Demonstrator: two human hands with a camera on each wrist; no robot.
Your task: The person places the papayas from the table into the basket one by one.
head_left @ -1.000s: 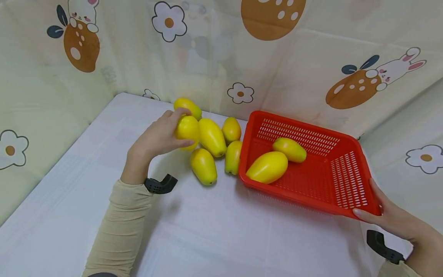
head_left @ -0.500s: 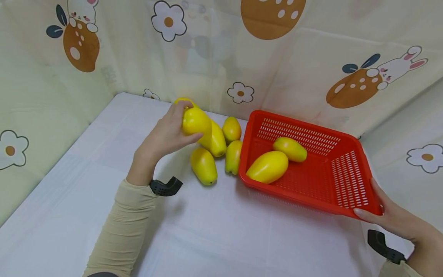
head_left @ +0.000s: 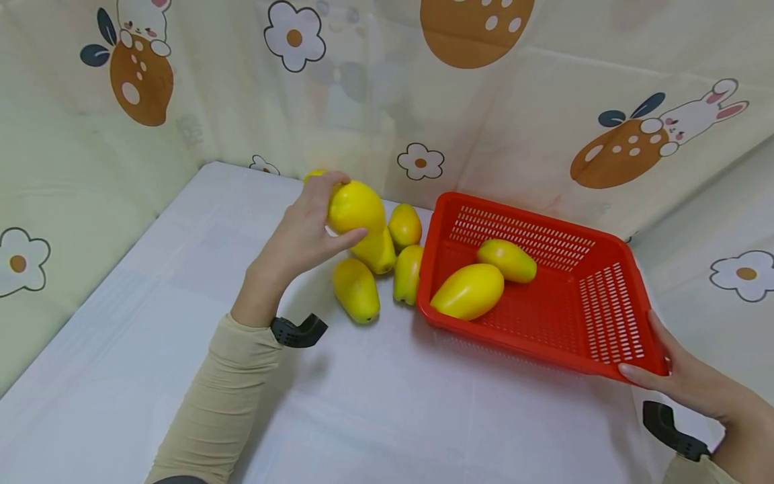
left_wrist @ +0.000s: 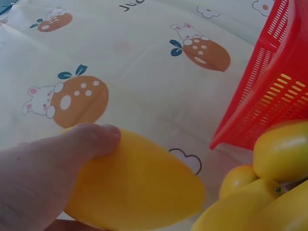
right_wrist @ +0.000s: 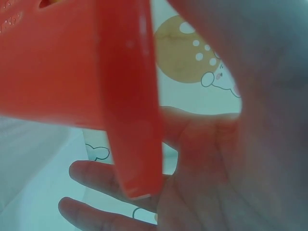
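Note:
My left hand (head_left: pixel 299 235) grips a yellow mango (head_left: pixel 357 207), thumb on the near side and fingers behind; the left wrist view shows this mango (left_wrist: pixel 137 185) up close. Under it, partly covered, lies another mango (head_left: pixel 379 254). Behind my fingers a further mango (head_left: pixel 314 173) is mostly hidden. My right hand (head_left: pixel 695 380) holds the near right corner of a red plastic basket (head_left: pixel 538 319), its thumb over the rim. Two mangoes lie inside, a large one (head_left: pixel 468 292) and a smaller one (head_left: pixel 506 261). In the right wrist view, fingers (right_wrist: pixel 96 175) extend past the basket rim (right_wrist: pixel 132 120).
On the white-covered table (head_left: pixel 375 403), a mango (head_left: pixel 355 291) lies in front of the group. A greenish mango (head_left: pixel 408 274) sits against the basket's left side, with a smaller mango (head_left: pixel 404 226) behind it. A printed curtain (head_left: pixel 363 101) stands along the back edge.
My left hand has moved right with its mango, lifted from among the others, and now covers more of the mango behind. The right hand and basket stay almost still.

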